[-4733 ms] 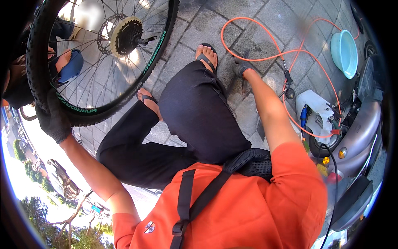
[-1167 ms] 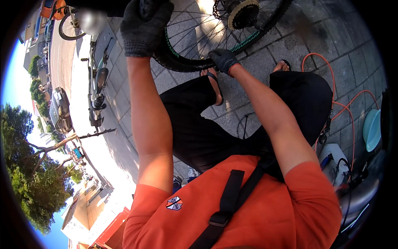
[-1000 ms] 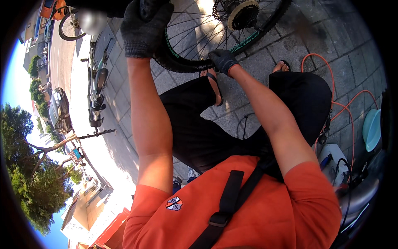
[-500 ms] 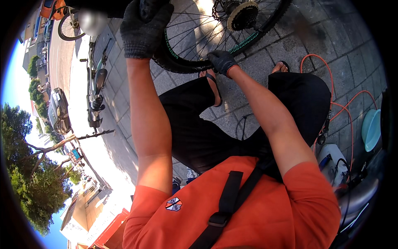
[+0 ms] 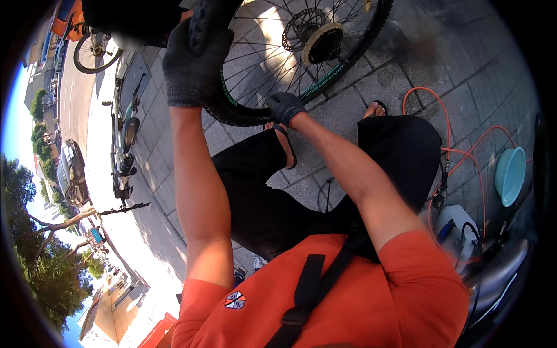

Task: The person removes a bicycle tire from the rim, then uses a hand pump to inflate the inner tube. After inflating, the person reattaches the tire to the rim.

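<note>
In front of me stands a bicycle wheel (image 5: 371,36) with a black knobby tyre, thin spokes and green markings on its rim. A perforated brake disc (image 5: 294,36) and a cassette (image 5: 325,47) sit at its hub. My left hand (image 5: 194,66), in a dark knit glove, is closed around the tyre at the wheel's left side. Lower down, my right hand (image 5: 286,108), gloved too, grips the tyre and rim at the near edge, its fingertips partly hidden. The wheel's top runs out of the picture.
An orange hose (image 5: 447,119) loops over the paving at right, near a turquoise basin (image 5: 510,177) and a pale box (image 5: 461,226). A bicycle (image 5: 125,139) is at left, with a parked car (image 5: 72,174) beyond. A dark-clothed shape (image 5: 130,20) blocks the upper left.
The whole view has shifted, so wheel, hands and ground appear lower and further left. Both hands stay on the tyre; my right hand sits slightly further left along it.
</note>
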### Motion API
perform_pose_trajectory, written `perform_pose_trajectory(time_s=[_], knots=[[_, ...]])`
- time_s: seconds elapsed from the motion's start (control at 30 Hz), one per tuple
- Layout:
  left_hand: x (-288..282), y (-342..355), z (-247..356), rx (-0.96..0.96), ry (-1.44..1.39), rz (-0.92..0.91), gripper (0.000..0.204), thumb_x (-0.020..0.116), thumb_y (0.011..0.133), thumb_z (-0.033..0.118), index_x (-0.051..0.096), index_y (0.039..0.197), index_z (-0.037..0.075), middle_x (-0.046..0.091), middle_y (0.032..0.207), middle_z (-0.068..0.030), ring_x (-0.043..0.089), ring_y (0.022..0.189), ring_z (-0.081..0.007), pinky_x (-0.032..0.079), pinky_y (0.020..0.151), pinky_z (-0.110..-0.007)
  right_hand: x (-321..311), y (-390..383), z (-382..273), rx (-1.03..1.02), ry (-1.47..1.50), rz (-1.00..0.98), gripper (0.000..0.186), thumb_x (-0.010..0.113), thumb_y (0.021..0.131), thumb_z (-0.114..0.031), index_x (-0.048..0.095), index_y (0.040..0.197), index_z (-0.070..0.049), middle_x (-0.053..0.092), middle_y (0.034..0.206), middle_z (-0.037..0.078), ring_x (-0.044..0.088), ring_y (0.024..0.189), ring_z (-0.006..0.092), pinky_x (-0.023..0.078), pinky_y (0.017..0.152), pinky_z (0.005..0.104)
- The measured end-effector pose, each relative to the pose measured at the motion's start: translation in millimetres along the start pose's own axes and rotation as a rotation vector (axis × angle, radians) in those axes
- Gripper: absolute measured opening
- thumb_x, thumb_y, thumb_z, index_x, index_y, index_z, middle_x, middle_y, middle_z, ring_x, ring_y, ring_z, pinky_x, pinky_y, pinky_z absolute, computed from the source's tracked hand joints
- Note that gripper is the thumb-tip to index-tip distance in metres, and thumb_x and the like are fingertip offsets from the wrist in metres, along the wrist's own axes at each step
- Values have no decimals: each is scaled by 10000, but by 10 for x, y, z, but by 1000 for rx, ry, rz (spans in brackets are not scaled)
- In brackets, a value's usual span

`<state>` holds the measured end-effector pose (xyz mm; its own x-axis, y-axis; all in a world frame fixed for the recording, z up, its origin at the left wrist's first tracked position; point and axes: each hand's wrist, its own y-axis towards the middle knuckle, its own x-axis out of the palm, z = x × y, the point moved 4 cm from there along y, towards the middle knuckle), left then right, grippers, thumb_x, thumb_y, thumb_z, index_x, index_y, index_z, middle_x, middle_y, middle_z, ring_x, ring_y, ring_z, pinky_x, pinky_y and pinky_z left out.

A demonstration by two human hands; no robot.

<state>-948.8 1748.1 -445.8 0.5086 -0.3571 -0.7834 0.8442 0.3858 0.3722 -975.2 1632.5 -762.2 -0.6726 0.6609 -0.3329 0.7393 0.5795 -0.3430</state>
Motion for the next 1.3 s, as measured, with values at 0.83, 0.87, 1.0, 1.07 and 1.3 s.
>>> perform_pose_trajectory(time_s=[0.83, 0.87, 1.0, 1.07, 1.3], knots=[[67, 143, 92, -108, -204, -55, 695, 852, 840, 390, 596, 1374, 27, 729, 1134, -167, 717, 999, -253, 547, 907, -377, -83, 69, -16, 153, -273, -189, 729, 417, 1000, -677, 729, 1236, -62, 677, 1319, 226, 626, 1251, 409, 456, 1081, 498], [67, 104, 71, -89, -202, -55, 696, 851, 839, 391, 594, 1376, 30, 724, 1132, -166, 717, 995, -257, 545, 915, -377, -127, 19, -77, 152, -251, -168, 698, 441, 997, -642, 720, 1245, -52, 684, 1299, 233, 635, 1237, 408, 467, 1074, 491], [-4, 125, 210, -221, -165, -147, 601, 821, 879, 369, 602, 1326, 32, 723, 1085, -188, 704, 1017, -277, 528, 920, -391, -122, -108, -78, 131, -178, -75, 553, 494, 985, -515, 730, 1184, -56, 704, 1229, 237, 657, 1182, 412, 497, 1035, 485], [3, 135, 241, -157, -194, -104, 543, 765, 933, 390, 617, 1306, 26, 721, 1043, -185, 689, 948, -268, 526, 878, -392, -88, -117, -32, 84, -58, -11, 523, 506, 984, -494, 734, 1164, -60, 705, 1219, 238, 661, 1168, 413, 499, 1029, 493], [17, 120, 1, 18, -199, 16, 481, 605, 1040, 424, 629, 1279, 8, 718, 1029, -195, 680, 934, -275, 520, 867, -386, -87, -74, -134, 135, -285, -159, 488, 520, 966, -444, 766, 1057, -32, 717, 1156, 247, 673, 1122, 417, 510, 990, 505]])
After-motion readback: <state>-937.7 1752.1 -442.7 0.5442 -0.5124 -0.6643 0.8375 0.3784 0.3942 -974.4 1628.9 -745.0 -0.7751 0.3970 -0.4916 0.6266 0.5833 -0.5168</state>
